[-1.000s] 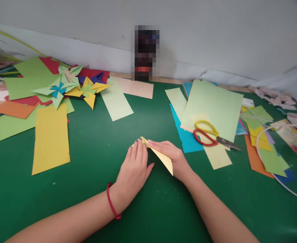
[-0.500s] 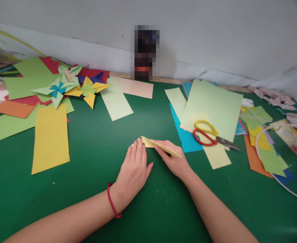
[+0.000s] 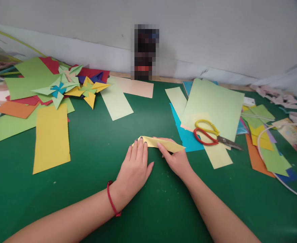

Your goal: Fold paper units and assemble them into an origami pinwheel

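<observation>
Yellow paper (image 3: pixel 160 143) pinned by left hand (image 3: pixel 135 168), right hand (image 3: pixel 176 158) folding flap.

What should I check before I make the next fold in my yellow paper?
1. Left hand pressing the yellow paper flat on the green mat: ok.
2. Right hand pinching the lifted flap: ok.
3. Flap edges lined up: cannot tell, the hands cover the crease.
4. Bare mat right around the paper: ok.
5. Scissors lying apart from both hands, on the light green sheet: ok.
6. Scissor blades closed: ok, they appear shut.
</observation>
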`<state>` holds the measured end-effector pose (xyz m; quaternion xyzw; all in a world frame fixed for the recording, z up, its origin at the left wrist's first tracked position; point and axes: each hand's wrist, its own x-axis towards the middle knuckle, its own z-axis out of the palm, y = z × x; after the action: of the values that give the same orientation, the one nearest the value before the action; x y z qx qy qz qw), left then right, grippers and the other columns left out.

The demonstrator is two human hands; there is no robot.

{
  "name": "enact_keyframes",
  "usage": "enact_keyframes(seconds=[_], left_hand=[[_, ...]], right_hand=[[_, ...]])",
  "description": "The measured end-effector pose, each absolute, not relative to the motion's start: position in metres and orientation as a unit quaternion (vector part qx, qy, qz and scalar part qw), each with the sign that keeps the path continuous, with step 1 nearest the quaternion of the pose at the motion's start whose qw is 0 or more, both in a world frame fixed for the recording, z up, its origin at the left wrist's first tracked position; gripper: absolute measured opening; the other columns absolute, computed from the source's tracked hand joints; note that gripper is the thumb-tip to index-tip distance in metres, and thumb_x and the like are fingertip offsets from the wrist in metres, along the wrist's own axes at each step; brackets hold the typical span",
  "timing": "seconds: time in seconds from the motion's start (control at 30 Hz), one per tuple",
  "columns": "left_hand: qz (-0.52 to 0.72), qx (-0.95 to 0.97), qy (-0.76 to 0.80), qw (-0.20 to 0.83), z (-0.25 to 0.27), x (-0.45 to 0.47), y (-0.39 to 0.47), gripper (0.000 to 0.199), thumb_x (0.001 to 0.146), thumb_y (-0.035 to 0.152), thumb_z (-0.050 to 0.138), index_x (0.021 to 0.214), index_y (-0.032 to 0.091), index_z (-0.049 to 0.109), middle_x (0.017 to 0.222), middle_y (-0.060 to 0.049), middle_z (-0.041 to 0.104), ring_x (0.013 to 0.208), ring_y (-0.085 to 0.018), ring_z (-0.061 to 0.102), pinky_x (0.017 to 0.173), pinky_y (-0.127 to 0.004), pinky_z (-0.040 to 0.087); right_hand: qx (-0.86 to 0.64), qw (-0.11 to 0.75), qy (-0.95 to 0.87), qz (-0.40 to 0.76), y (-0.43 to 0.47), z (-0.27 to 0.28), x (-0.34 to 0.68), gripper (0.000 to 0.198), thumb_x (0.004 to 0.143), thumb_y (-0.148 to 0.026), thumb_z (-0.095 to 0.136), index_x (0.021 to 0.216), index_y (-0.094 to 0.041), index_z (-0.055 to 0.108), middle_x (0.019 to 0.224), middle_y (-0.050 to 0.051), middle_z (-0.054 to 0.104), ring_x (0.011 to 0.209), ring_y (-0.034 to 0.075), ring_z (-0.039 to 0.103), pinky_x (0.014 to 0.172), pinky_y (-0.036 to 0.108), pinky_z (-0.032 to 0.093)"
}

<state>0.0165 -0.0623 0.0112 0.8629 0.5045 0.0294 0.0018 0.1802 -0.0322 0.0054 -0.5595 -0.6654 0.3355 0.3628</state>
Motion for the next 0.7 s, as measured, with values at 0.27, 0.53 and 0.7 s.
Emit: enact_keyframes(seconds=[0.27, 0.53, 0.7], left_hand=[[0.027, 0.861, 0.507, 0.006, 0.012, 0.017, -0.062, 0.058, 0.091, 0.035, 0.031, 0.136, -0.003, 0.03, 0.141, -0.022, 0.031, 0.129, -0.033, 0.032, 0.104, -0.045, 0.033], [0.013, 0.861, 0.509, 0.004, 0.014, 0.017, -0.063, 0.057, 0.092, 0.034, 0.03, 0.136, -0.001, 0.029, 0.142, -0.021, 0.031, 0.13, -0.032, 0.032, 0.104, -0.044, 0.033], [0.019, 0.859, 0.511, 0.012, 0.014, 0.017, -0.063, 0.058, 0.091, 0.034, 0.034, 0.137, -0.001, 0.029, 0.142, -0.021, 0.03, 0.13, -0.032, 0.031, 0.104, -0.044, 0.033]], right_hand=[[-0.458, 0.345, -0.76, 0.304, -0.031, 0.006, 0.186, 0.033, 0.088, -0.018, 0.047, 0.117, -0.028, 0.058, 0.115, 0.003, 0.063, 0.104, 0.018, 0.058, 0.089, 0.038, 0.048], [-0.393, 0.261, -0.84, 0.267, -0.029, 0.008, 0.199, 0.044, 0.087, -0.016, 0.048, 0.128, -0.03, 0.047, 0.127, 0.003, 0.055, 0.107, 0.02, 0.053, 0.088, 0.04, 0.048], [-0.392, 0.242, -0.85, 0.257, -0.028, 0.008, 0.201, 0.045, 0.087, -0.016, 0.047, 0.13, -0.03, 0.044, 0.127, 0.003, 0.055, 0.108, 0.02, 0.051, 0.089, 0.042, 0.047]])
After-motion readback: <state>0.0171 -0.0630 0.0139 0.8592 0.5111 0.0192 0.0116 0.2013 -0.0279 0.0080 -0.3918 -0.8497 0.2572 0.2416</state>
